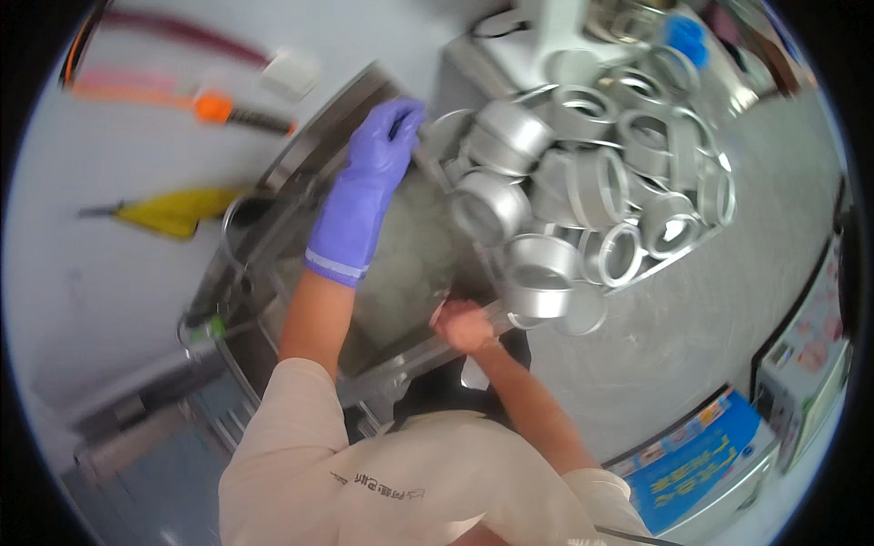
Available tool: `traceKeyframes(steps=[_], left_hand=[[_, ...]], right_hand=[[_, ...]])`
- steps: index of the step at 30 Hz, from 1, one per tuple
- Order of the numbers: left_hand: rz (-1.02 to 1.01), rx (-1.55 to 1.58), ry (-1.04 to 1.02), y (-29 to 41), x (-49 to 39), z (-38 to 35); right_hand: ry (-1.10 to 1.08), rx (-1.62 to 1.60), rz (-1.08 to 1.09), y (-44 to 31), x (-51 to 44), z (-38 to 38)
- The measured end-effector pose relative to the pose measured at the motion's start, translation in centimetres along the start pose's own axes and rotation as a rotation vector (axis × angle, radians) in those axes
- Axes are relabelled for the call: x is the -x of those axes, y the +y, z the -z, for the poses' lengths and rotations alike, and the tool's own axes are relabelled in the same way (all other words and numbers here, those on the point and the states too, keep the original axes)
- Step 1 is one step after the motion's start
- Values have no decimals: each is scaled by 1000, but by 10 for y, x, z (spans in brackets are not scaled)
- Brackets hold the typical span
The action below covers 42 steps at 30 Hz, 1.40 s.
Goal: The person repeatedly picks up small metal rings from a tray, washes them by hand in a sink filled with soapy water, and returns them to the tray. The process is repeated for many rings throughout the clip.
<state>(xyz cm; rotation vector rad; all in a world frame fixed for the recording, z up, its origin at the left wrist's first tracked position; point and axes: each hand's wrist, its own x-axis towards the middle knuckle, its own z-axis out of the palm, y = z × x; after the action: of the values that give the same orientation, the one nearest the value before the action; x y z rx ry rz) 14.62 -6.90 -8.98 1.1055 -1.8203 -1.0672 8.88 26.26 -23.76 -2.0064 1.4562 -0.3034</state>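
Note:
My left hand [392, 133], in a long purple rubber glove, is over the far rim of a metal sink [403, 362], left of a pile of cake tins. Its fingers are curled, and whether they grip anything is unclear. Bare and blurred, my right hand [464, 325] is bent at the sink's near right rim; its fingertips are hard to make out. Cloudy water [416, 252] fills the basin, with pale round shapes under the surface. Round silver metal cake tins [543, 266] are heaped beside the sink, some on their sides.
The tins lie on a steel worktop [669, 327]. A curved metal tap [232, 225] stands at the sink's left. On the wall hang a yellow cloth-like item [171, 213] and an orange-and-black handled tool [235, 115]. A blue printed box top [696, 464] is at lower right.

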Motion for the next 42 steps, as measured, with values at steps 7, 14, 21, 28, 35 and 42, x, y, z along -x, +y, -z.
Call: traceKeyframes(steps=[7,14,21,28,35,42], left_hand=[[732,-703,-290,-222,261,125],[645,-756,-459,-315,391,63],[762,-419,-370,-285,462,52],[830,-238,-309,-328,475,43],[1048,-391,-128,-310,491,59],[1274,384,414,-264,445,85]], right_hand=[[-11,160,-4,-9,-7,0],[-20,261,-102,-14,-9,-4],[-25,320,-120,-29,-23,3],[-385,142,-370,-27,-69,-25],[-432,453,-277,63,-132,-189],[-218,-1037,-487,-12,-99,-145]])
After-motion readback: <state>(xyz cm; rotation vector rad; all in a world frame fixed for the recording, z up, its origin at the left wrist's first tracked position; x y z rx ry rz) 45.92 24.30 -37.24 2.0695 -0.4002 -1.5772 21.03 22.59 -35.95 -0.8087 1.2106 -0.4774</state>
